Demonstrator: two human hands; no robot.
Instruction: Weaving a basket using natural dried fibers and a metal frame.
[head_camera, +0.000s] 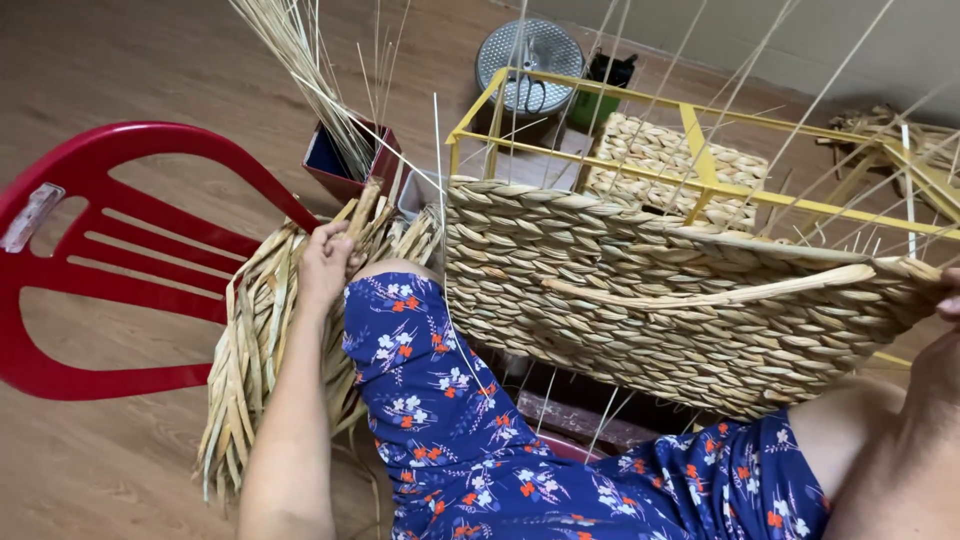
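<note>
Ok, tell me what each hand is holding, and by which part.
The left hand grips a dried straw strand near its upper end, above the straw bundle. The right hand touches the woven basket at its right end; its grip is cut off.

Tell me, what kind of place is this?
Probably a home room used for basket weaving. A half-woven basket sits on a yellow frame, the left hand grips dried straw strands piled on the wooden floor, beside a red plastic chair.

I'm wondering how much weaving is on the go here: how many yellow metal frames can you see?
2: one yellow metal frame wrapped by the woven straw basket wall in the middle, another yellow frame at the far right, partly cut off; more may be hidden.
</note>
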